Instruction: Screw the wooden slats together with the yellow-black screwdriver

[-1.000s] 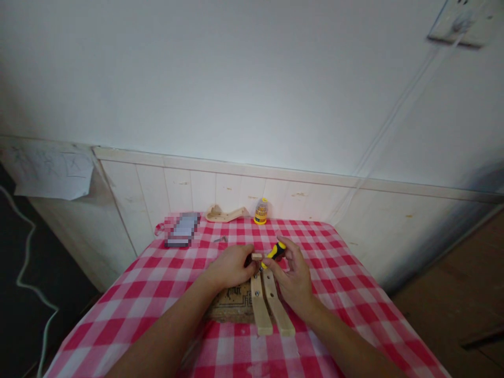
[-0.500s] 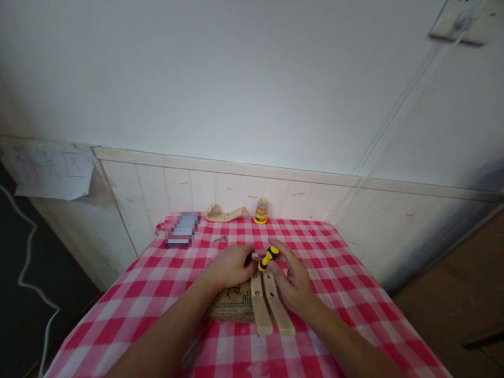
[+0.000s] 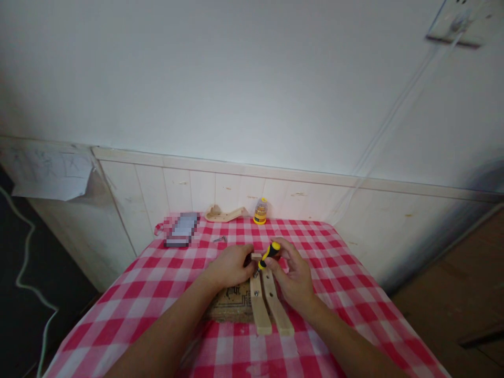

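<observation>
Two pale curved wooden strips [image 3: 261,312] lie side by side, with dark holes and screws in them, partly over a brown board [image 3: 232,310] with black printing. My right hand [image 3: 295,275] pinches a yellow and black screwdriver [image 3: 270,254], tilted, its tip down at the far end of the left strip. Closed around the far end of the wooden piece, my left hand [image 3: 232,266] steadies it from the left; its fingertips and whatever dark thing is beside them are partly hidden.
On the red-and-white checked tablecloth [image 3: 326,247] are a phone-like device [image 3: 181,231], a few screws [image 3: 220,239], another wooden piece [image 3: 224,214] and a yellow-capped bit container [image 3: 260,211] by the wall. A cable [image 3: 394,118] runs down from the wall socket [image 3: 457,23].
The screwdriver has turned in my right fingers, its handle showing more black and leaning slightly further right. My left hand and the wooden strips stay in place.
</observation>
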Tool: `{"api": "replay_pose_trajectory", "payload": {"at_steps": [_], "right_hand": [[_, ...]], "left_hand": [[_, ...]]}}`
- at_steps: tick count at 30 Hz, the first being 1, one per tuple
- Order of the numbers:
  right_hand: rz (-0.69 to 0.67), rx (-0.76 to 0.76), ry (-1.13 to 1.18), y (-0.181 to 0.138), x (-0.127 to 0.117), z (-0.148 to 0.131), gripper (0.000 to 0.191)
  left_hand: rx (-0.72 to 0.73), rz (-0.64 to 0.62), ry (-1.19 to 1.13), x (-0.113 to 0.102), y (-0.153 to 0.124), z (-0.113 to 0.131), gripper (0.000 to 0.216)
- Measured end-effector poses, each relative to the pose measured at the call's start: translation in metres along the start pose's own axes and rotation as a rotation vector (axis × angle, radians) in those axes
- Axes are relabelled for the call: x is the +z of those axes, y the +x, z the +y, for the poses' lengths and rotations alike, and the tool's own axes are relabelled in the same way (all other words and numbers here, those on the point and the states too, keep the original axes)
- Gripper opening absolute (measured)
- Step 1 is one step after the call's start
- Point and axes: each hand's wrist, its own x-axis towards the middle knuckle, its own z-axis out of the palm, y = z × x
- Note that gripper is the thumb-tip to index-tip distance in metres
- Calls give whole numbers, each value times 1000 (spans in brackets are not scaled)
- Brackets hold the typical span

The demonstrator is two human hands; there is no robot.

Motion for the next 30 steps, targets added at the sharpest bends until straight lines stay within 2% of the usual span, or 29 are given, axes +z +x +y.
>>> {"api": "replay_pose_trajectory", "payload": {"at_steps": [16,30], "right_hand": [[90,-35,46,-5,1,5,34],[-18,-74,137,-15,2,4,40]], "left_hand": [[-3,3,2,0,0,-1,14],[-23,-27,8,-4,0,3,13]]}}
